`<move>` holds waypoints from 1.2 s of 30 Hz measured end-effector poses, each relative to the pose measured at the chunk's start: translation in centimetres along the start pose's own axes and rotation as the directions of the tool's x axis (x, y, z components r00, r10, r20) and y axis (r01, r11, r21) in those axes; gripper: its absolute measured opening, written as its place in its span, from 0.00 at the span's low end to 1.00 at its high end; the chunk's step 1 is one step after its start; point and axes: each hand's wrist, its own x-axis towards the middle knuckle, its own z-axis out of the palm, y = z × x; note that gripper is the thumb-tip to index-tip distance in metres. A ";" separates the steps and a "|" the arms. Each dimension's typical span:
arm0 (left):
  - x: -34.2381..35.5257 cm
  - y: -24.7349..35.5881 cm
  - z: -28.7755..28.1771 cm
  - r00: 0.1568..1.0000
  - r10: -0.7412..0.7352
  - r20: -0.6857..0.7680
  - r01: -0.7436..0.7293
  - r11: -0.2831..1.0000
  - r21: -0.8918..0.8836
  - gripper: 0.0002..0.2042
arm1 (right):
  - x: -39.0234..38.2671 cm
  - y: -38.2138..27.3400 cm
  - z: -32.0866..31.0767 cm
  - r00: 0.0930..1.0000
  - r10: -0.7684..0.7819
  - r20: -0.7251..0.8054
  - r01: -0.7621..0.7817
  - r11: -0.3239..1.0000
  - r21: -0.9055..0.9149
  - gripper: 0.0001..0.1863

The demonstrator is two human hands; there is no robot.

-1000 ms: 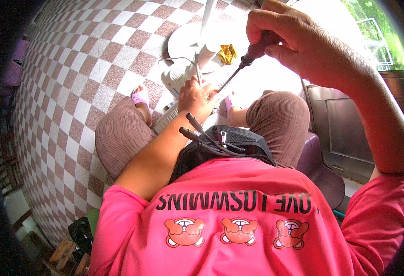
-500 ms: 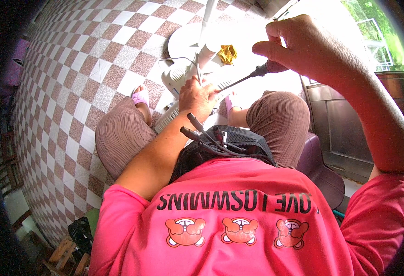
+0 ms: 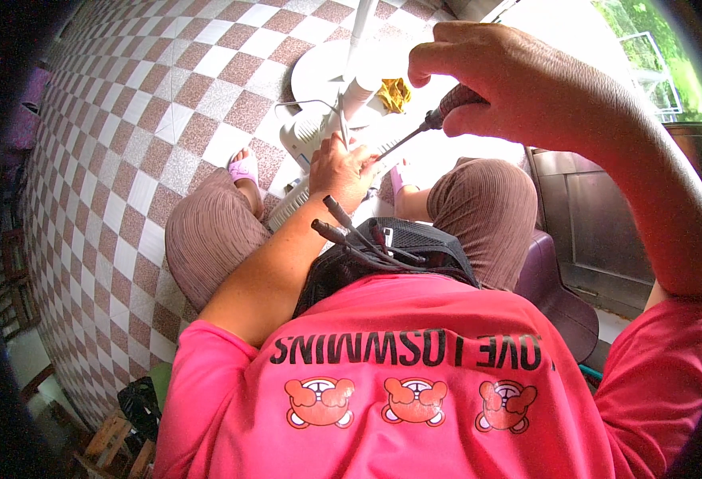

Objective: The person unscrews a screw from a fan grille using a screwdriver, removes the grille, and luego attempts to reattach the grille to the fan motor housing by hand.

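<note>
My right hand [image 3: 527,88] is raised at the upper right, holding a screwdriver [image 3: 461,97] by its dark handle. The thumb lies below the handle, while the index finger is lifted away from it. A thin shaft slants down and left, its tip close to the fingers of my left hand [image 3: 339,172]. Those fingers are bent against a white appliance [image 3: 301,132] with slotted vents, which stands between my knees. What lies under the left fingers is hidden, as is the exact spot the tip touches. A bent wire or thin bar [image 3: 307,102] sticks out beside the housing.
Behind the appliance are a white pole [image 3: 360,36] and a white round base [image 3: 311,76], near a crumpled yellow-brown piece [image 3: 394,95]. A black pouch with cables [image 3: 435,247] sits at my waist. Right of me are a purple seat [image 3: 563,295] and a metal panel [image 3: 583,199].
My right hand has shifted left and slightly down along the screwdriver, and its index finger has lifted off. The screwdriver's handle has swung a little left and stands steeper. My left hand keeps its place.
</note>
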 end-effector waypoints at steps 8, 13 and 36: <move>0.0 -0.3 0.0 0.999 -0.019 0.029 0.018 1.000 0.024 0.08 | 1.0 -0.8 -0.1 0.998 0.008 0.064 -0.023 0.970 0.242 0.20; 0.3 0.2 -0.4 0.990 -0.113 0.082 0.112 0.994 0.017 0.08 | 0.9 -0.4 -2.2 0.854 0.421 0.304 -0.453 0.891 0.037 0.17; 0.3 0.6 -1.0 0.994 -0.034 0.102 0.031 0.999 0.030 0.08 | 0.4 0.3 -0.3 1.000 0.004 -0.008 -0.001 0.954 0.299 0.02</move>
